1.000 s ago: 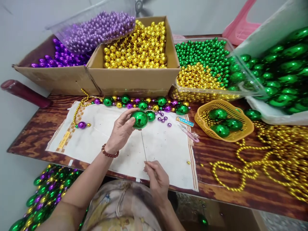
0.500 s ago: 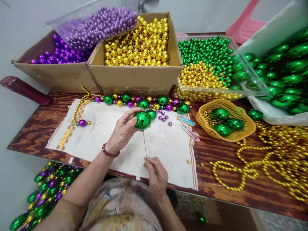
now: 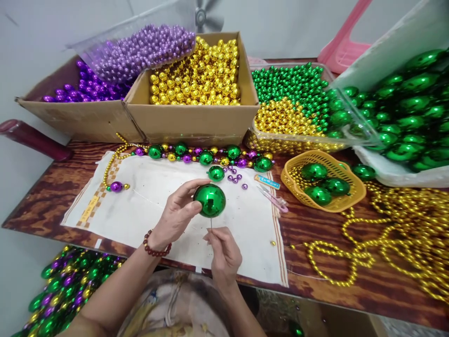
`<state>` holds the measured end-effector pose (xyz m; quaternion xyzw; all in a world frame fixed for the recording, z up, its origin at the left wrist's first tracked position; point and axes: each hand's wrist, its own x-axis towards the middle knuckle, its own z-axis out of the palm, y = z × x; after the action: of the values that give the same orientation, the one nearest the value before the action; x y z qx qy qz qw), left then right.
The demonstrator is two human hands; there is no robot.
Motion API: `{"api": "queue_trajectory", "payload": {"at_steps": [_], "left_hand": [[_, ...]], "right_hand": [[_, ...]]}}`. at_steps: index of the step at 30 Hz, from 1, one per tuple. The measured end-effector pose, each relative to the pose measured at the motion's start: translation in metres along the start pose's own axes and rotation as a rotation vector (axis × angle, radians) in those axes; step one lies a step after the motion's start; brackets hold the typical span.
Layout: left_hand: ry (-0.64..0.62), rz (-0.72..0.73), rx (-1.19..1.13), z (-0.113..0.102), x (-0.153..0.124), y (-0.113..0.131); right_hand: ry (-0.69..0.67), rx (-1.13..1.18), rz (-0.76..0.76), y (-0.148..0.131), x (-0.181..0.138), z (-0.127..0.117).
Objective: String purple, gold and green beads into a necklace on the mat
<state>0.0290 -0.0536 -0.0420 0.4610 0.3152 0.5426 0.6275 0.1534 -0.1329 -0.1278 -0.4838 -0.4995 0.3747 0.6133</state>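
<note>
My left hand [image 3: 180, 213] grips a large shiny green ball bead [image 3: 209, 200] between thumb and fingers, above a white cloth [image 3: 154, 187]. Just below it, my right hand [image 3: 224, 250] pinches a thin needle [image 3: 211, 223] whose upper part meets the underside of the bead. Whether its tip is inside the bead is hidden. Beyond the bead, a second green bead [image 3: 215, 173] lies on the cloth by several small purple beads [image 3: 235, 178]. A strand of green, purple and gold beads [image 3: 206, 157] runs along the cloth's far edge.
Cardboard boxes of purple beads [image 3: 87, 84] and gold beads [image 3: 196, 75] stand at the back. A clear tub [image 3: 291, 140] holds green and gold beads. On the right are a yellow basket [image 3: 286, 180], pink scissors [image 3: 277, 201] and gold bead chains [image 3: 417, 234].
The green bead in my left hand has come down toward my right hand, so less of the needle shows between them. The view has shifted slightly.
</note>
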Motion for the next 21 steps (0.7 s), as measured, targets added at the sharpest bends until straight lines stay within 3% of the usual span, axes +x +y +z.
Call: {"api": "queue_trajectory", "payload": {"at_steps": [8, 21], "left_hand": [[0.006, -0.041, -0.023, 0.0, -0.003, 0.005], [-0.009, 0.028, 0.071, -0.003, -0.005, 0.009]], "right_hand": [[-0.034, 0.004, -0.069, -0.004, 0.004, -0.007], [-0.102, -0.031, -0.187, -0.007, 0.012, -0.006]]}}
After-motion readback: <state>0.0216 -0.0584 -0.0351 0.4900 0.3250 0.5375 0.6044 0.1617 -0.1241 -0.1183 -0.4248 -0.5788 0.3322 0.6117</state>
